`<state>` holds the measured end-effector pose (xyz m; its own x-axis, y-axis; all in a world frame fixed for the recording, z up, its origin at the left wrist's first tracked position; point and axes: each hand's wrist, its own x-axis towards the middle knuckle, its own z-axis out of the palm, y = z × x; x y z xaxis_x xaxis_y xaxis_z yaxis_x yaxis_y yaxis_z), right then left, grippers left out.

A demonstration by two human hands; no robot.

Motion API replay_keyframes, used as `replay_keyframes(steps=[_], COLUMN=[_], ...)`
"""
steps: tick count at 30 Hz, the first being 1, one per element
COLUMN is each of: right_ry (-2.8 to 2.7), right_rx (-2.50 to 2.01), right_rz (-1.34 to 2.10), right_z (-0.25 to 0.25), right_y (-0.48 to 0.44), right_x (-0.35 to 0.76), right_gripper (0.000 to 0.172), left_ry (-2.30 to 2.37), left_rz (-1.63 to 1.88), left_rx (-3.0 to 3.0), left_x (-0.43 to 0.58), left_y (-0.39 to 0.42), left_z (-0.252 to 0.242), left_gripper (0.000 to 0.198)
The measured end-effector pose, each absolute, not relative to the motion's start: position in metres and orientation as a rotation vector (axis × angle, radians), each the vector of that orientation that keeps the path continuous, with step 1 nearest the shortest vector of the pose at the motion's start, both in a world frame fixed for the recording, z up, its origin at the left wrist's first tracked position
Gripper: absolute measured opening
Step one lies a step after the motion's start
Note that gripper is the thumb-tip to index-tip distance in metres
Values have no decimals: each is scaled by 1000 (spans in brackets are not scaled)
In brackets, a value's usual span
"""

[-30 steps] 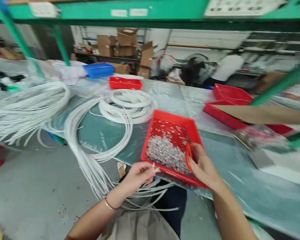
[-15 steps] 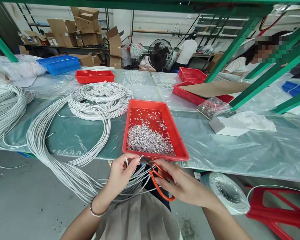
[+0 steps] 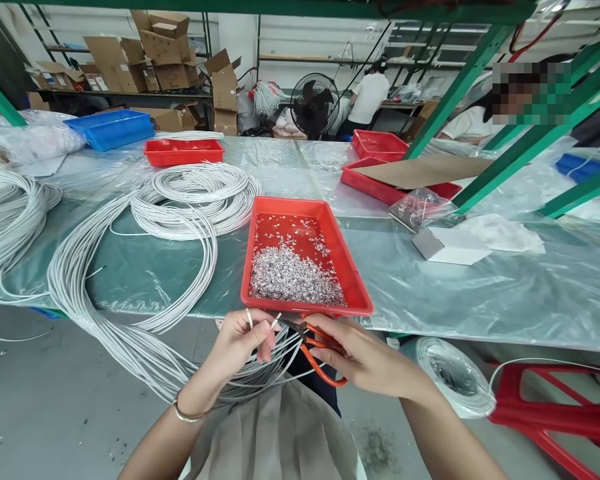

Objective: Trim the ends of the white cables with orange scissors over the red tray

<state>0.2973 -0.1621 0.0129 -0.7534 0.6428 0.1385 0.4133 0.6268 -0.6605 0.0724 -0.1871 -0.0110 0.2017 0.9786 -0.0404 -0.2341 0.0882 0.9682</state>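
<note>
My left hand (image 3: pixel 241 343) is closed on a white cable (image 3: pixel 276 321), whose short end sticks up between thumb and fingers. In my right hand (image 3: pixel 365 353) I hold scissors with orange handles (image 3: pixel 320 365); their dark blades point left, close beside the cable end. Just beyond both hands, a red tray (image 3: pixel 354 287) at the table's front edge holds a heap of small shiny metal pieces (image 3: pixel 295 277). A bundle of white cables (image 3: pixel 145 353) runs from the table down under my hands toward my lap.
Coiled white cables (image 3: pixel 195 193) lie left of the tray, with another coil (image 3: pixel 15 227) farther left. Red trays (image 3: pixel 380 145) and a white box (image 3: pixel 450 245) sit at right. Green posts (image 3: pixel 460 93) slant above. A red stool (image 3: pixel 555 400) and cable roll (image 3: pixel 453 377) stand low right.
The scissors' handles have come closer together and the blades now lie nearer the cable end. My left fingers have shifted slightly on the cable. The whole view has drifted a little.
</note>
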Motion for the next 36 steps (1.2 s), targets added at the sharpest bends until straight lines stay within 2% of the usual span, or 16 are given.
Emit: replay_keyframes(steps=[2,6,10,12,18,26,31,33,36], right_ry=[-2475,-2247,-1831,-1728,-1471,-1479,-1560,-1597,-1598], right_rx=[-807,-760,-638,-558,-632,-675,-708,-781,-978], right_rz=[946,1314,1562,1605,1499,1446,1433,1373,1141], right_z=[11,8,6,5,-5,-8,-8,-3,6], right_y=[-158,-151,-151,-153,-154,-149,-150,-144,-120], right_x=[301,295,272,258,235,236,235,241,258], right_gripper=[28,18,30,30,34,40,50,49,37], left_ry=[797,729,714,715,797,1012,1365,1404,1304], left_rz=[1050,1016,956,917,960,1004,1285,1289,1120], left_rx=[1047,1057,1120,1143,1196,1237,1466,1552,1778], left_x=[71,76,82,83,80,85,83,83,80], left_y=[-188,-190,-192,-193,-187,-186,-181,-180,-182], left_z=[-11,-8,-6,-7,-17,-21,-24,-23,-20], left_gripper=[38,37,38,39,42,47,31,26,25])
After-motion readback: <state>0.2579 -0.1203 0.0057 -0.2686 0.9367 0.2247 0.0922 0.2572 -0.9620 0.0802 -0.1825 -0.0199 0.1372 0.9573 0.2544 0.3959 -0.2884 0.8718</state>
